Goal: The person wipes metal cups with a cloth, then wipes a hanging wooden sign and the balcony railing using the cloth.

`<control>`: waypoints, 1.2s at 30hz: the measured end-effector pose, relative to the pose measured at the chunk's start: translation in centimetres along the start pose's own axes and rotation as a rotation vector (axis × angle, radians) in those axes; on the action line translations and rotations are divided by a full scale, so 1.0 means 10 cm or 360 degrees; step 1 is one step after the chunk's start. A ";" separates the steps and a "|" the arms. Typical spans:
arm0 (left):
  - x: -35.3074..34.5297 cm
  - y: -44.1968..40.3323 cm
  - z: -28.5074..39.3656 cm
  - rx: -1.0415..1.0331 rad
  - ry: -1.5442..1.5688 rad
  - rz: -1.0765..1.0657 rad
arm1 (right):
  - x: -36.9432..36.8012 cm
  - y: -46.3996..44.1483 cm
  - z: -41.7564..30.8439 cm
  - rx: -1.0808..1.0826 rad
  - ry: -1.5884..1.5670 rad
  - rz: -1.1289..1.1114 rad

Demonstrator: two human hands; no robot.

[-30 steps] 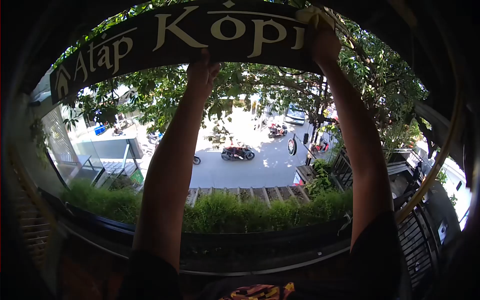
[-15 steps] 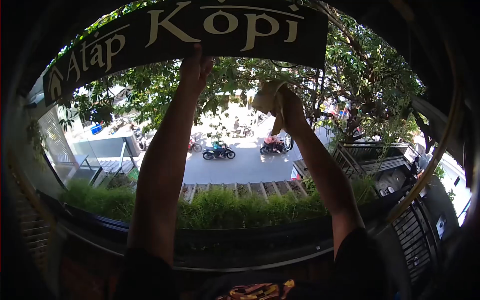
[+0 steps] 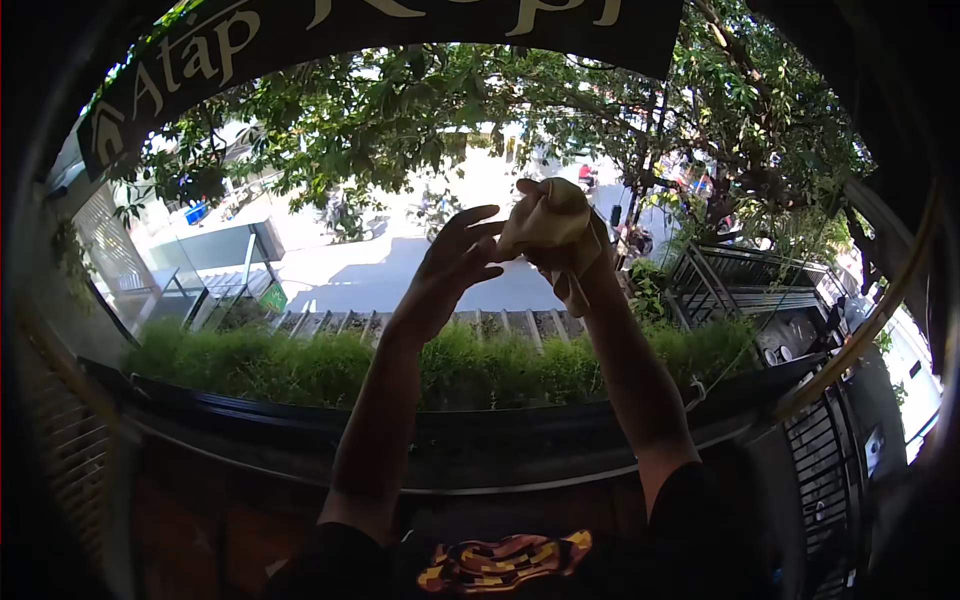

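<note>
A bunched, pale yellow cloth (image 3: 548, 222) is wrapped in my right hand (image 3: 592, 262), raised in front of me, with one end hanging below the palm. Just left of it is my left hand (image 3: 455, 262), its fingers spread and curved toward the cloth. Whether those fingertips touch the cloth, I cannot tell. Above both hands spans a dark sign (image 3: 450, 28) with cream lettering, its upper part cut off by the frame.
Green plants (image 3: 480, 365) fill a long planter along the dark ledge (image 3: 480, 440) before me. Beyond lies a street (image 3: 400, 270) with motorbikes. Tree foliage (image 3: 400, 130) hangs under the sign. Metal railings (image 3: 825, 460) stand at right.
My left hand has come down from the sign's lower edge toward the cloth. The right hand, still gripping the cloth, has lowered slightly. The view has tilted down, so the sign sits higher.
</note>
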State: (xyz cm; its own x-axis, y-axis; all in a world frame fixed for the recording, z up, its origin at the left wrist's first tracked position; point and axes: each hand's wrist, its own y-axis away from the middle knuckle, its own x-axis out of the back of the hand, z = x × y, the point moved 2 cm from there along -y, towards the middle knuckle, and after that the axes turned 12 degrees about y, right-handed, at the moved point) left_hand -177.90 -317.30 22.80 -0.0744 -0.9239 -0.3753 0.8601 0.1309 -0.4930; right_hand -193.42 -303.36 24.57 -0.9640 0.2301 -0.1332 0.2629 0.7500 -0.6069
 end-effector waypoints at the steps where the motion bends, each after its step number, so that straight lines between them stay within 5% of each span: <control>1: 0.00 0.08 -0.10 -0.0045 -0.0119 -0.0002 | -0.03 0.10 0.05 0.0072 0.0399 0.0039; 2: 0.01 0.13 -0.16 -0.0028 -0.0296 0.0012 | -0.07 0.22 0.10 0.0150 0.0795 0.0070; 3: -0.03 0.25 -0.12 -0.0137 -0.0712 0.0132 | -0.10 0.28 0.25 0.0012 0.0667 0.0141; 7: 0.58 0.65 -0.31 0.0032 -0.0261 0.0532 | 0.20 0.73 0.92 -0.0642 0.0700 -0.0056; 9: 0.92 0.92 -0.39 -0.0106 0.0108 0.0742 | -0.14 0.88 0.94 -0.1043 0.1267 0.0015; 10: 0.93 1.02 -0.34 -0.0359 -0.0604 0.0737 | -0.07 1.04 1.18 -0.1021 0.1416 -0.0065; 12: 0.98 1.20 -0.31 -0.0256 -0.0947 0.0856 | -0.02 1.36 1.70 -0.0919 0.1518 -0.0089; 14: 0.99 1.31 -0.32 0.0384 -0.0155 0.1115 | -0.13 1.52 1.98 -0.0769 0.1424 0.0030; 17: 1.12 1.44 -0.35 0.0321 -0.0194 0.1276 | -0.27 1.47 1.96 -0.0951 0.1893 -0.0171; 21: 1.06 1.54 -0.21 0.0217 -0.0428 0.1257 | 0.05 1.70 2.53 -0.0701 0.1427 0.0186; 22: 1.09 1.56 -0.18 0.0277 -0.0429 0.0926 | -0.16 1.61 2.32 -0.0877 0.1373 0.0210; 24: 0.84 1.53 -0.10 0.0537 -0.0322 0.0842 | -0.52 1.43 2.12 -0.1175 0.0382 0.0319; 26: 0.61 1.51 -0.26 0.0687 -0.0011 0.0656 | -0.87 1.20 2.08 -0.1204 -0.1501 0.0424; 28: 0.45 1.56 -0.58 0.0726 0.0501 0.0367 | -1.09 1.06 1.85 -0.1072 -0.0949 0.0618; 30: 0.51 1.69 -0.62 0.0510 -0.0508 -0.0234 | -1.06 0.98 1.91 -0.0822 -0.0478 0.0488; 31: 0.53 1.76 -0.66 0.0385 -0.1008 -0.0537 | -1.04 0.95 1.90 -0.0768 -0.0681 0.0478; 32: 0.58 1.79 -0.75 0.0454 -0.0684 -0.0263 | -1.15 0.84 1.72 -0.0708 -0.0883 0.0468; 35: 0.74 1.78 -0.39 0.1003 -0.0730 0.0665 | -1.28 0.68 1.41 -0.0521 -0.1136 0.0442; 36: 0.81 1.77 -0.35 0.0728 -0.0821 0.0763 | -1.31 0.65 1.34 -0.0482 -0.1084 0.0431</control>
State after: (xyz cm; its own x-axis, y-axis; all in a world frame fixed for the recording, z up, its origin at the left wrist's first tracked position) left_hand -165.03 -321.24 8.22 0.4958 -0.8684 -0.0021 0.8679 0.4954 0.0369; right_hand -179.59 -309.81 11.81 -0.6515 0.0716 -0.7553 0.3966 0.8808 -0.2587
